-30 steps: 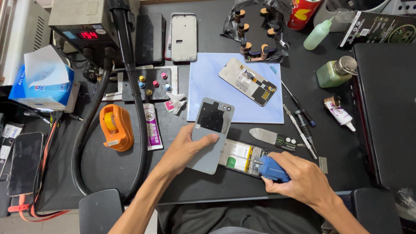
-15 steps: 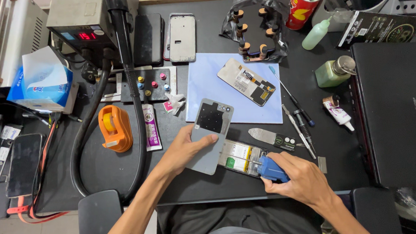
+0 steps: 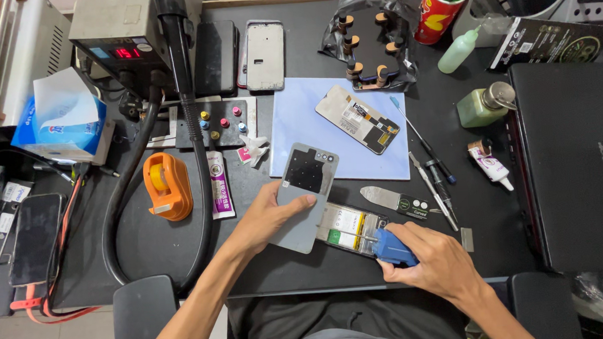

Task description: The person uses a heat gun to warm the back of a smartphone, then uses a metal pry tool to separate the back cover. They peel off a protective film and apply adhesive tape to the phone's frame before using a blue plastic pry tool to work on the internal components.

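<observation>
- My right hand is closed around a blue-handled tool, its tip set against the near end of the opened phone — battery and board exposed, lying at the near edge of the black desk.
- My left hand grips the grey back cover, thumb across its face, fingers underneath; the cover stands tilted beside the opened phone, overlapping its left end.
- Just right of the phone: a metal pry blade and a dark tool touching it; beyond those, tweezers and a thin blue-tipped screwdriver.
- Left of my forearm: an orange tape dispenser and a flat glue tube.
- Mid-desk — a pale blue mat bearing a second phone assembly, face down.
- Far right: closed black laptop, green bottle.
- Far left: tissue box; a dark phone near the edge.
- Back: hot-air station with a red display, black hose curling toward me; a bare phone frame; red cup.
</observation>
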Motion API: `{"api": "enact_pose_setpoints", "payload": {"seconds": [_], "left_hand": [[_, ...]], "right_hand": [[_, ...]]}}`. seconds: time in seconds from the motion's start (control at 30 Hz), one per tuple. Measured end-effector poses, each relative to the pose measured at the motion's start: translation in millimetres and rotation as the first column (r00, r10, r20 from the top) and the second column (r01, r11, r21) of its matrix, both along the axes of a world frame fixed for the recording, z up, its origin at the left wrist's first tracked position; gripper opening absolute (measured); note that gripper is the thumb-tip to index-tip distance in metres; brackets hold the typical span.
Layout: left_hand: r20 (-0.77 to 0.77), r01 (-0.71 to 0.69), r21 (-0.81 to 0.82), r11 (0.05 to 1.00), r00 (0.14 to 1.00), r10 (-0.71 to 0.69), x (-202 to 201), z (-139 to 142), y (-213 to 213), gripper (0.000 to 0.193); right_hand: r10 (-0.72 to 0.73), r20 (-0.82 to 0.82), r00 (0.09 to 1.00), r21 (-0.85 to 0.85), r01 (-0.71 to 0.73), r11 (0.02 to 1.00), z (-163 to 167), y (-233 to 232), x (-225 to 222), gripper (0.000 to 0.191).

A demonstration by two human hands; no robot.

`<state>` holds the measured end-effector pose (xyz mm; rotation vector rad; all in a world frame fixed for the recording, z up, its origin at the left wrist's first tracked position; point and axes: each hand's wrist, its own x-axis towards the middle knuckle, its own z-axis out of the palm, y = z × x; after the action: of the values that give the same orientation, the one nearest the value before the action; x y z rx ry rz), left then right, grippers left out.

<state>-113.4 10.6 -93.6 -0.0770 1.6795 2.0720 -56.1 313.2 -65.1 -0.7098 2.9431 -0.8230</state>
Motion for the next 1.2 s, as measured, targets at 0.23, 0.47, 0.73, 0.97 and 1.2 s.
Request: {"api": "enact_pose_setpoints", "payload": {"seconds": [0.23, 0.47, 0.73, 0.97, 1.2], "left_hand": [[0.006, -0.008, 0.009, 1.000, 1.000, 0.008, 0, -1, 0, 0.035], [0.071, -0.050, 0.019, 0.999, 0.996, 0.048, -1, 2, 0, 0.034], [0.009, 0.089, 0.010, 0.996, 0.996, -0.089, 23, -12, 51, 0.051], [-0.074, 0.189, -0.159, 0.969, 0.976, -0.203, 26, -5, 81, 0.059], [-0.446, 0.159, -0.181, 0.970, 0.866, -0.225, -18, 57, 78, 0.031]], "right_hand": [[0.014, -0.004, 1.000, 0.004, -0.014, 1.000, 0, 0, 0, 0.053], [-0.004, -0.033, 0.999, -0.110, 0.000, 0.994, -3, 2, 2, 0.052], [0.391, 0.643, 0.658, -0.743, 0.412, 0.527, -14, 21, -4, 0.062], [0.344, 0.698, 0.628, -0.688, 0.453, 0.567, -20, 32, -6, 0.060], [0.334, 0.685, 0.647, -0.673, 0.388, 0.629, -11, 44, -10, 0.056]]}}
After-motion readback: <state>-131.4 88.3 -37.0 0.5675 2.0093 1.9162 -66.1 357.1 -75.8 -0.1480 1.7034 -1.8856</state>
